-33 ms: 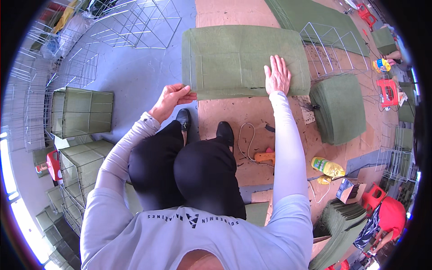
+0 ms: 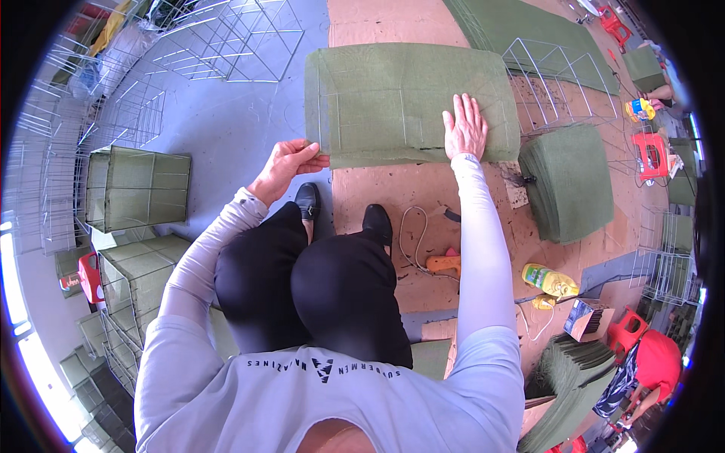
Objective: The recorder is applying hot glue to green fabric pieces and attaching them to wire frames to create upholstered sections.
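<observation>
A green mesh sheet [image 2: 370,98] lies over a wire frame whose rods show through it, in front of my knees. At its near left corner my left hand [image 2: 291,164] pinches the edge of the sheet between thumb and fingers. My right hand [image 2: 466,130] rests flat on the right part of the sheet, fingers stretched out and holding nothing. Part of the wire frame under the mesh is hidden.
Right of the sheet are a bare wire frame [image 2: 563,94] and a stack of green mesh [image 2: 578,181]. An orange-handled tool [image 2: 444,263] with a cord and a yellow bottle [image 2: 551,280] lie nearer. Mesh-covered frames [image 2: 140,189] stand left. A person in red [image 2: 658,362] bends at lower right.
</observation>
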Motion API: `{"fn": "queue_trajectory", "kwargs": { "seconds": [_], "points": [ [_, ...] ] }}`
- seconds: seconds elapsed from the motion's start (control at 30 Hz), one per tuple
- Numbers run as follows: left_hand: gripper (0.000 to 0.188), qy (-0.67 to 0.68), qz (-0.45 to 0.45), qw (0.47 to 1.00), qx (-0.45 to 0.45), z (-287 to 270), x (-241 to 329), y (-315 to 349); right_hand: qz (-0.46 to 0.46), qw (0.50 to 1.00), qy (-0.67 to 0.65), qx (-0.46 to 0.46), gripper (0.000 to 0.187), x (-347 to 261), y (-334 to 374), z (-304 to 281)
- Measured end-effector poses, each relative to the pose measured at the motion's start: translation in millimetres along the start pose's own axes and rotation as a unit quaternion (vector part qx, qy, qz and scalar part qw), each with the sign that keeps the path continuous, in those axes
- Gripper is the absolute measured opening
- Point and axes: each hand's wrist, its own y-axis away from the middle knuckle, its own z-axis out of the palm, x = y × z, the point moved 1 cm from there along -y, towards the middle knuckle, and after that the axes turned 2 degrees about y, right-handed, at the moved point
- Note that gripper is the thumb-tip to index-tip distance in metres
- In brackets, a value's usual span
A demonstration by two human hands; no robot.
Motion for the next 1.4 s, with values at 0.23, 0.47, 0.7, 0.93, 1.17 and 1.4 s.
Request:
{"fn": "queue_trajectory", "kwargs": {
  "seconds": [0.23,0.47,0.7,0.93,1.17,1.4],
  "points": [
    [0.026,0.0,0.024,1.0,-0.012,3,9,8,0.003,1.0,-0.006,0.025,0.053,0,0,-2],
    [0.025,-0.001,-0.036,0.999,-0.015,2,-14,15,-0.013,1.0,0.018,0.007,0.053,2,-4,0],
    [0.025,-0.022,-0.084,0.996,-0.036,-4,-37,15,-0.02,1.0,0.02,0.0,0.053,1,-3,-3],
    [0.025,-0.059,-0.104,0.992,-0.04,-2,-48,12,-0.024,1.0,0.019,-0.003,0.054,4,-3,-2],
    [0.025,-0.052,-0.121,0.99,-0.042,-6,-60,6,-0.031,0.999,-0.008,0.008,0.055,3,-3,-1],
    [0.023,-0.103,-0.023,0.994,-0.015,-11,-72,-3,-0.032,0.999,-0.004,0.016,0.056,4,-10,1]
  ]
}}
